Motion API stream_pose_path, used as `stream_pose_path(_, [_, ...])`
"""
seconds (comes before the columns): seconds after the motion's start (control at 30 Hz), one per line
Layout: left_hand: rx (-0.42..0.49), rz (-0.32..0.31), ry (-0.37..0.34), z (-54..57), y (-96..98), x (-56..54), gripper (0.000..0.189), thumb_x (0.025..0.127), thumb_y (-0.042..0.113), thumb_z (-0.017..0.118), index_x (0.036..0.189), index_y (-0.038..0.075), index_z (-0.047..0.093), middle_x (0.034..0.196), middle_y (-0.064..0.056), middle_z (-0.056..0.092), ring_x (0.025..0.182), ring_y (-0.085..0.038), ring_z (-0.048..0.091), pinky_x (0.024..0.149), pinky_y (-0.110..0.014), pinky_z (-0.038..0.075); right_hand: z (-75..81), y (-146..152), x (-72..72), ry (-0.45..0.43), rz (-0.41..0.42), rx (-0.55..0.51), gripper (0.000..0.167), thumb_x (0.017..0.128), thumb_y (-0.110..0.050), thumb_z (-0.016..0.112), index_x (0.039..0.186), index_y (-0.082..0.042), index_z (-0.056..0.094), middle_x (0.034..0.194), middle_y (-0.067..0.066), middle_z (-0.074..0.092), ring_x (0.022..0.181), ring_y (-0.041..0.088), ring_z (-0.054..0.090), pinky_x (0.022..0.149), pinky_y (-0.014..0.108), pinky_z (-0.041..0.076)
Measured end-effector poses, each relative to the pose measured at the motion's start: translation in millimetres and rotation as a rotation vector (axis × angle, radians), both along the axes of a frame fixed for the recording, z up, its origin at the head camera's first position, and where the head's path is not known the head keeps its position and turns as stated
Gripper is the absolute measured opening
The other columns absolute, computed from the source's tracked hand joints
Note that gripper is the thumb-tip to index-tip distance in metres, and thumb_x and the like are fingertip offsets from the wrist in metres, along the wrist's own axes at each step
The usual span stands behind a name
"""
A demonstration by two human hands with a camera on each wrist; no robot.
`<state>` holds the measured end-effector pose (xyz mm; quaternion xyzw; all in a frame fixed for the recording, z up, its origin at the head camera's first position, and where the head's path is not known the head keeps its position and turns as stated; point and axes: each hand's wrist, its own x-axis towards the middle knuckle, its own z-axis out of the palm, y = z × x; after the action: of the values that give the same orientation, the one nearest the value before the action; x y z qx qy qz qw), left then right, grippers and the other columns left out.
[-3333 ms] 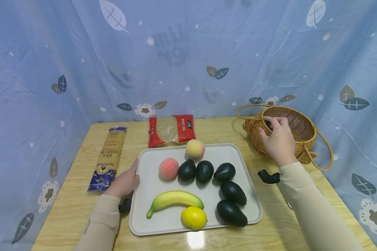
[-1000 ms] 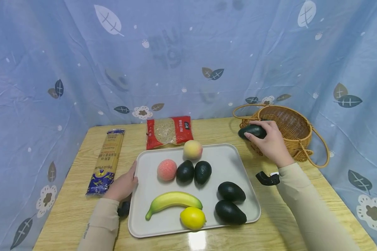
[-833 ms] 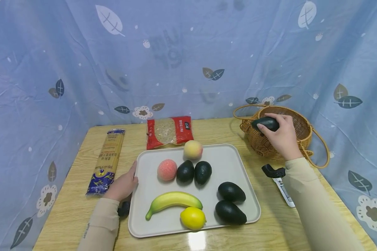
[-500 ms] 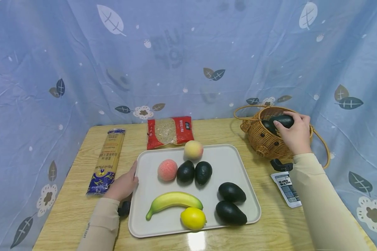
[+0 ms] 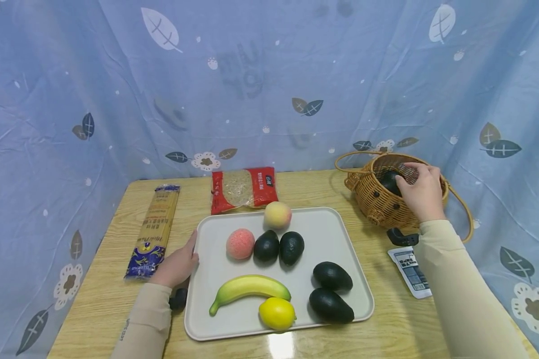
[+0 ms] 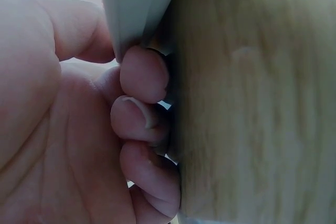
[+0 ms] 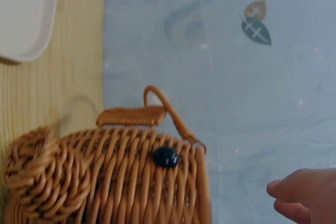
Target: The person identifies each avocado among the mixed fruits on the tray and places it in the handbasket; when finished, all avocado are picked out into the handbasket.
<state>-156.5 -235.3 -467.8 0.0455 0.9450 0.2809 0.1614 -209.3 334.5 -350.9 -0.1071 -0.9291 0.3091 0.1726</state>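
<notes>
In the head view, my left hand [image 5: 176, 265] holds the left rim of a white tray [image 5: 325, 227]. The left wrist view shows the thumb over the tray's edge and curled fingers [image 6: 144, 74] below it. My right hand [image 5: 424, 193] hovers over the opening of a wicker basket [image 5: 384, 209] with an animal face, fingers parted and nothing between them. Inside the basket lies at least one dark avocado [image 5: 390, 182]; the hand hides part of the interior. On the tray are two avocados in the middle, one of them here [image 5: 291, 248], and two at the right, including this avocado [image 5: 332, 275].
The tray also bears a banana [image 5: 250, 290], a lemon [image 5: 277, 313], a pink peach [image 5: 240, 244] and a yellow peach [image 5: 278, 215]. Around it lie a noodle pack [image 5: 154, 232], a red bag [image 5: 244, 189] and a white-blue pouch [image 5: 410, 271]. Blue curtain [image 5: 269, 99] stands behind.
An avocado from the tray's upper right went in my right hand to the basket. The hand moved right over the opening and let the avocado go inside. The left hand kept its place.
</notes>
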Motion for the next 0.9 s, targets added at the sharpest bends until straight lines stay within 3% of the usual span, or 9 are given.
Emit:
stream_pose_path(0.13, [-0.003, -0.003, -0.005, -0.9, 0.8, -1.2, 0.068, 0.111, 0.018, 0.039, 0.166, -0.001, 0.004, 0.157, -0.032, 0.04, 0.128, -0.047, 0.059, 0.11, -0.063, 0.042, 2.4, -9, 4.3, 0.005, 0.055, 0.0, 0.052, 0.109, -0.026, 0.055, 0.153, 0.002, 0.047, 0.148, 0.035, 0.033, 0.126, 0.051, 0.045, 0.095, 0.066, 0.043])
stream_pose_path(0.23, [-0.002, -0.003, -0.004, -1.2, 0.8, -1.1, 0.068, 0.111, 0.018, 0.039, 0.167, 0.0, 0.005, 0.157, -0.031, 0.04, 0.129, -0.047, 0.059, 0.111, -0.063, 0.042, 5.5, -18, 10.2, -0.005, 0.145, 0.024, 0.048, 0.109, -0.021, 0.058, 0.15, 0.002, 0.05, 0.146, 0.034, 0.036, 0.126, 0.051, 0.048, 0.097, 0.066, 0.045])
stream_pose_path(0.6, [0.001, 0.0, -0.011, -5.8, 0.7, -1.3, 0.068, 0.111, 0.019, 0.038, 0.167, 0.001, 0.005, 0.158, -0.031, 0.04, 0.13, -0.047, 0.058, 0.111, -0.063, 0.041, 16.0, -50, 44.4, -0.009, 0.475, 0.156, 0.034, 0.104, -0.014, 0.068, 0.135, -0.003, 0.065, 0.125, 0.018, 0.057, 0.105, 0.036, 0.063, 0.079, 0.052, 0.053])
stream_pose_path(0.9, [0.001, 0.001, -0.011, -5.9, -2.9, -1.1, 0.068, 0.111, 0.02, 0.038, 0.167, 0.001, 0.005, 0.157, -0.032, 0.041, 0.126, -0.046, 0.061, 0.109, -0.063, 0.044, -0.7, -78, 70.1, 0.019, 0.66, 0.216, 0.033, 0.096, -0.01, 0.077, 0.129, -0.009, 0.069, 0.115, 0.005, 0.063, 0.1, 0.025, 0.067, 0.076, 0.044, 0.058])
